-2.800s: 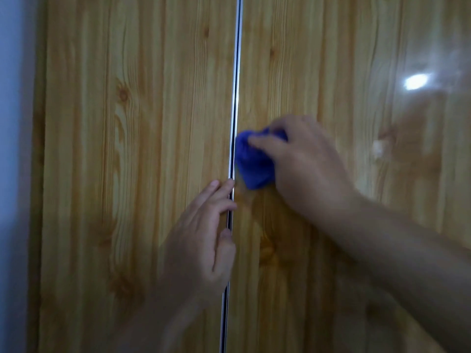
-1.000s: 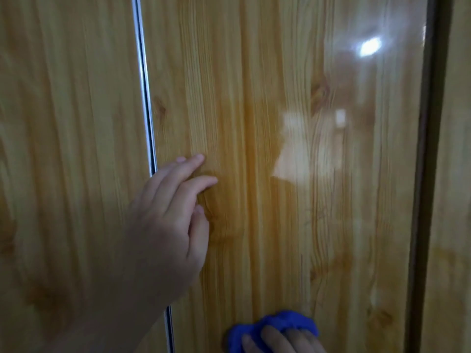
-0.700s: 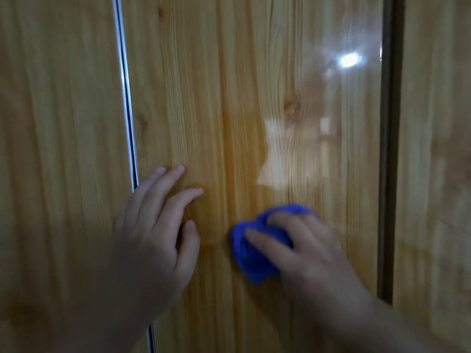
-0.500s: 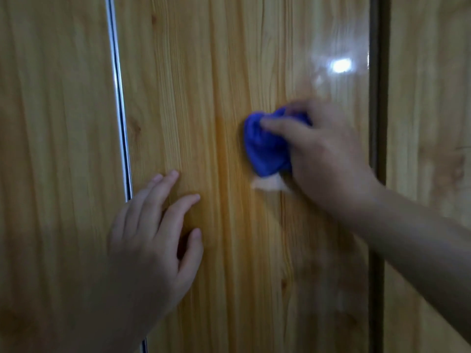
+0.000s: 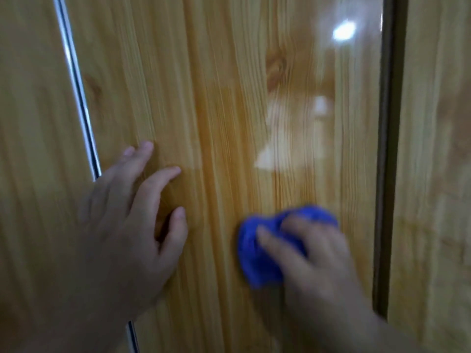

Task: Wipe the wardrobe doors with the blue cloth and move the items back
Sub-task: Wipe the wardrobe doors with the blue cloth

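Note:
A glossy pine-grain wardrobe door point(image 5: 229, 85) fills the middle of the view. My right hand point(image 5: 316, 256) grips a bunched blue cloth point(image 5: 257, 258) and presses it against the lower part of this door. My left hand point(image 5: 130, 222) rests on the same door to the left of the cloth, fingers spread and nearly straight, its heel over the metal strip. The cloth's far side is hidden under my right fingers.
A thin metal strip point(image 5: 76, 85) separates the middle door from the left door point(image 5: 30, 123). A dark vertical gap point(image 5: 387, 149) divides it from the right door point(image 5: 433, 149). A lamp glare point(image 5: 344, 30) and pale reflection point(image 5: 293, 138) show on the gloss.
My right hand has swept the blue cloth down the middle door from near the glare to low beside my left hand. The left hand has stayed pressed in place.

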The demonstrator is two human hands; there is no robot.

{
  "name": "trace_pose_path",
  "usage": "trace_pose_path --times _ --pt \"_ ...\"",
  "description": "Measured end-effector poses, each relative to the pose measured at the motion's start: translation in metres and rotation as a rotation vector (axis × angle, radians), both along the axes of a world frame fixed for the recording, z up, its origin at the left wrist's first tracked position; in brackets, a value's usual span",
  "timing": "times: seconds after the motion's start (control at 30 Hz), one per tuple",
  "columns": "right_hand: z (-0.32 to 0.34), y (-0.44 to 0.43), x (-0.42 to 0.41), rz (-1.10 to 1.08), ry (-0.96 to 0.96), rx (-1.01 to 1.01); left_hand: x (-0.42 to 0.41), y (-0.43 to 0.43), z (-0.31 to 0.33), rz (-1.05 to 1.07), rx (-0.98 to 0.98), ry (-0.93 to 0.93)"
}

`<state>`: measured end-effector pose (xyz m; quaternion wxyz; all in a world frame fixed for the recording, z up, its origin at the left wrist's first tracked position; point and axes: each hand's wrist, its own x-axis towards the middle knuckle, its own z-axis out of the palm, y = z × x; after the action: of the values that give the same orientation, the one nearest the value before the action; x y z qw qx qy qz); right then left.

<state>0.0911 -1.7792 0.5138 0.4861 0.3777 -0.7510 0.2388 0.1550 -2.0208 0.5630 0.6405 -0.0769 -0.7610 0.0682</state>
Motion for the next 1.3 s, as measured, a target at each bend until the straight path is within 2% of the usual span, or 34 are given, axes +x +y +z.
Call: trace_pose_path --times 0.07,0.13,0.2,0.27,0.37,0.47,0.6,0.73,0.83,1.0,1.13,1.2,1.3 --pt "-0.069 0.001 0.009 -0.102 -0.025 0.249 0.001 -0.001 -0.001 0.007 -0.017 0.014" --pt "-0.108 0.007 0.01 -0.151 -0.091 0.401 0.002 0.0 -0.001 0.016 -0.02 0.01" --pt "-0.111 0.012 0.011 -0.1 -0.144 0.483 0.003 0.001 -0.001 0.025 -0.023 -0.002" --pt "-0.094 0.018 0.011 -0.054 -0.036 0.505 0.004 0.001 0.0 0.041 -0.024 -0.006" --pt "-0.042 0.025 -0.001 -0.028 0.171 0.302 0.006 0.003 0.001 0.058 -0.01 -0.004" --pt "0.045 0.036 -0.018 -0.165 0.337 0.187 0.008 0.005 0.003 0.072 0.006 -0.031" --pt "0.152 0.045 -0.026 -0.144 0.353 -0.112 0.005 0.005 0.0 0.079 -0.005 -0.012" --pt "0.173 0.044 -0.027 -0.095 0.294 -0.25 0.0 0.001 -0.003 0.049 -0.04 0.039" --pt "0.132 0.028 -0.029 -0.113 0.34 -0.245 -0.001 0.003 -0.005 0.058 -0.007 0.039" --pt "-0.006 -0.002 -0.028 -0.062 0.364 -0.125 0.002 0.003 -0.004 0.064 -0.009 0.018" --pt "-0.119 -0.015 -0.006 0.028 0.237 0.052 0.007 0.005 -0.001 0.057 0.012 0.002" --pt "-0.148 -0.015 0.002 0.032 0.185 0.121 0.012 0.005 0.0 0.066 0.004 -0.021" --pt "-0.149 -0.011 0.006 0.055 0.121 0.152 0.024 0.002 -0.014 0.016 0.008 -0.057"
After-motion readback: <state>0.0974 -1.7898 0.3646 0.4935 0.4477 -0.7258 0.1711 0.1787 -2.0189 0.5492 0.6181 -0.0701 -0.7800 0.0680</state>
